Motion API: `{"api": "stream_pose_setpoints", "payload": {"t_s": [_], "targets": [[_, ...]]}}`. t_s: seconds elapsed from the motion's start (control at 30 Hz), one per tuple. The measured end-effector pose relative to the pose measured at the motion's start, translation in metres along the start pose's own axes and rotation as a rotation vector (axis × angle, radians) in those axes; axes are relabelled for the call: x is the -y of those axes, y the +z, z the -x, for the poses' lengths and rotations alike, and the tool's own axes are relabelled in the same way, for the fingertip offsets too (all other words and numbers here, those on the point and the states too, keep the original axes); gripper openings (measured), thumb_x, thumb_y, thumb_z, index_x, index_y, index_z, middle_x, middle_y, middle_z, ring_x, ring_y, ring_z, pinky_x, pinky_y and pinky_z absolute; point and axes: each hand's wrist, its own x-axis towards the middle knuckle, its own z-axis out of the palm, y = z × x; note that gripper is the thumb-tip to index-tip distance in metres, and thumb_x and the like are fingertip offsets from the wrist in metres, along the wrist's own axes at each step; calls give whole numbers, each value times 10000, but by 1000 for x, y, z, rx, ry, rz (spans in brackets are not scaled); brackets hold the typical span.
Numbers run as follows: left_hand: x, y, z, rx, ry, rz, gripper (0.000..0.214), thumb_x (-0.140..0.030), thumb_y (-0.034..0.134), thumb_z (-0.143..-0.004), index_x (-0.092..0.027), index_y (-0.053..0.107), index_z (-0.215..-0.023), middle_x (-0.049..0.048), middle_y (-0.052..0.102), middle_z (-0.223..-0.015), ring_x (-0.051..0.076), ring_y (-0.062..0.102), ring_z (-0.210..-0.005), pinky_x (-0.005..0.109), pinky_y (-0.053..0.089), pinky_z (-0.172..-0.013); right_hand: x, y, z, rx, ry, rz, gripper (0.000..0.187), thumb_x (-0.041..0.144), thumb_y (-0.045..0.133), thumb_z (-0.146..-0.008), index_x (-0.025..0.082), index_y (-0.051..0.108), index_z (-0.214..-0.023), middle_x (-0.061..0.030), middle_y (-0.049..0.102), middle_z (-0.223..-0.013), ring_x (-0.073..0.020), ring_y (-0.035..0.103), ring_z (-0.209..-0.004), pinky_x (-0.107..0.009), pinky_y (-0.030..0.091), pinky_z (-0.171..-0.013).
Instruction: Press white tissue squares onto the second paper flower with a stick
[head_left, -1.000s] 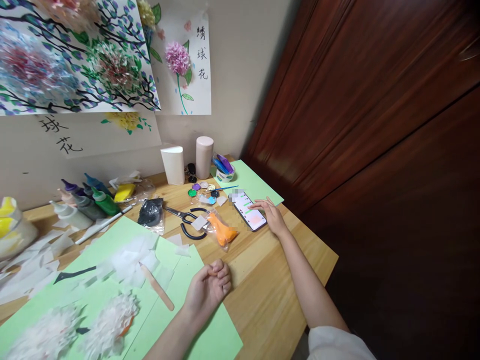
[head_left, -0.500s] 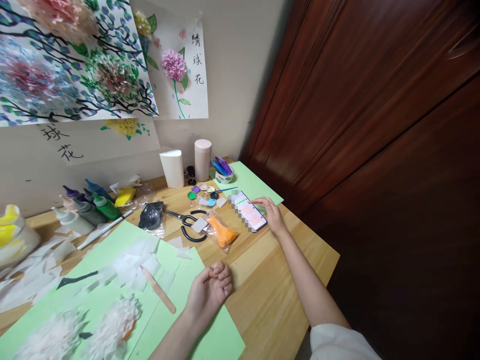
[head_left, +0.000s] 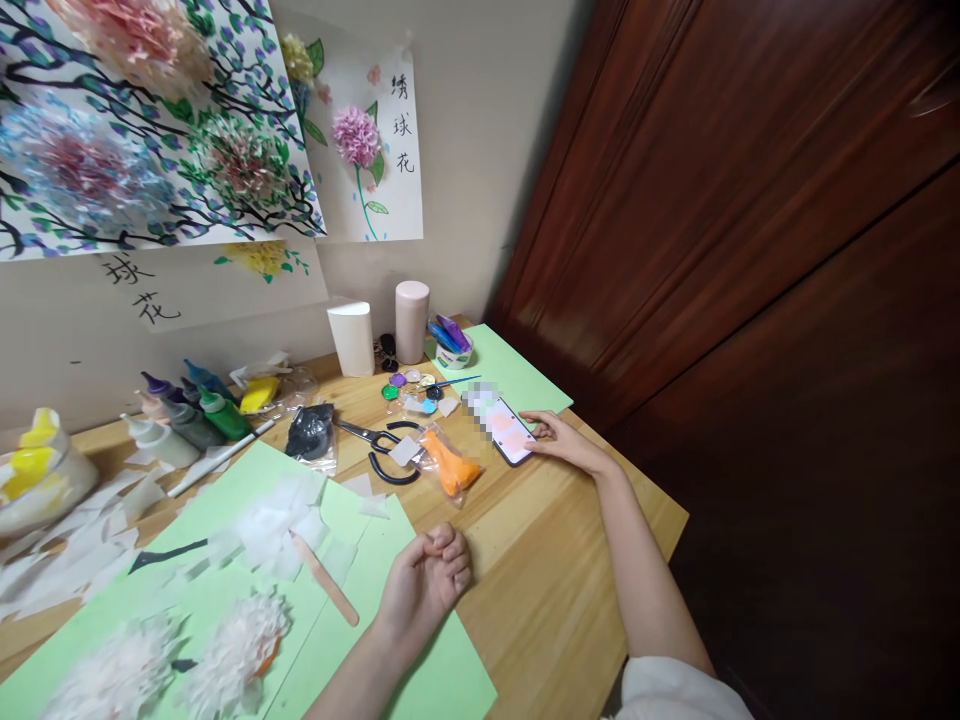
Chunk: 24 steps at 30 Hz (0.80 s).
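My right hand point(head_left: 564, 438) lies at the right edge of a smartphone point(head_left: 508, 430) that rests lit on the wooden table point(head_left: 540, 590). Its fingers are stretched out and touch the phone's side. My left hand point(head_left: 429, 578) rests on the table near me with the fingers curled into a loose fist; a small orange bit showed in it a second ago, now I cannot make out what it holds. Beside it lies green paper point(head_left: 360, 640) with white tissue flowers point(head_left: 232, 650) and a wooden stick point(head_left: 325, 578).
Black scissors point(head_left: 375, 445) and an orange clay bag point(head_left: 448, 466) lie left of the phone. Paint bottles point(head_left: 191, 415), a black bag point(head_left: 311, 432), two cylinders point(head_left: 411, 320) and coloured caps point(head_left: 409, 385) stand further back. Flower pictures hang on the wall. A dark wooden door point(head_left: 750, 250) is at the right.
My right hand has slid from over the phone's screen to its right edge. The left hand has stayed curled in place. The view has shifted slightly.
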Motion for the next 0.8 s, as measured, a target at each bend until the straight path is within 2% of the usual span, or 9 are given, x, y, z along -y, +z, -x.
{"api": "stream_pose_setpoints", "payload": {"t_s": [0.2,0.4,0.5,0.6,0.67,0.73,0.8], "targets": [[-1,-1,0,-2,-7,5,142,-44,491,-688,-138,418,-610,-9,319,-633,93,306,-551,197,291,-547,1,-4,0,66,-23,-6,608,402,732,-654,242,540,-1208,-61,514,-1143,-198,510,-1019,-401,375,-1012],[-1,1,0,-9,-4,-10,152,-42,489,-680,-141,400,-607,-13,307,-631,89,296,-549,192,287,-543,-1,0,-2,22,-15,27,614,389,745,-629,223,544,-1186,-53,507,-1109,-171,511,-957,-356,404,-967],[0,2,0,-14,-4,-11,157,-46,488,-681,-144,389,-609,-16,302,-631,88,290,-548,191,286,-542,-1,9,-6,-64,-25,126,531,432,706,-672,211,567,-1135,-48,525,-1031,-154,530,-834,-336,466,-851],[0,2,1,-13,-4,-4,159,-48,487,-681,-145,382,-611,-17,299,-633,86,289,-546,190,286,-542,3,22,-12,-260,-81,268,394,484,530,-817,201,590,-1084,-54,533,-923,-170,535,-766,-350,483,-769],[0,2,1,-12,-4,0,159,-46,486,-679,-145,382,-612,-17,298,-634,86,294,-548,189,286,-543,7,30,-16,-357,-123,314,381,474,425,-878,218,591,-1104,-77,525,-945,-214,532,-877,-390,456,-840],[1,1,1,-15,-3,-3,157,-45,484,-681,-145,385,-614,-17,297,-634,88,299,-549,189,285,-543,12,35,-18,-403,-183,358,371,450,397,-896,247,594,-1137,-95,511,-998,-252,491,-985,-427,412,-915],[1,1,0,-16,-2,-7,156,-46,485,-682,-145,385,-614,-16,296,-633,89,303,-550,189,285,-542,17,37,-19,-434,-260,413,358,418,380,-910,274,611,-1141,-100,504,-1030,-266,464,-1010,-447,393,-940]]}}
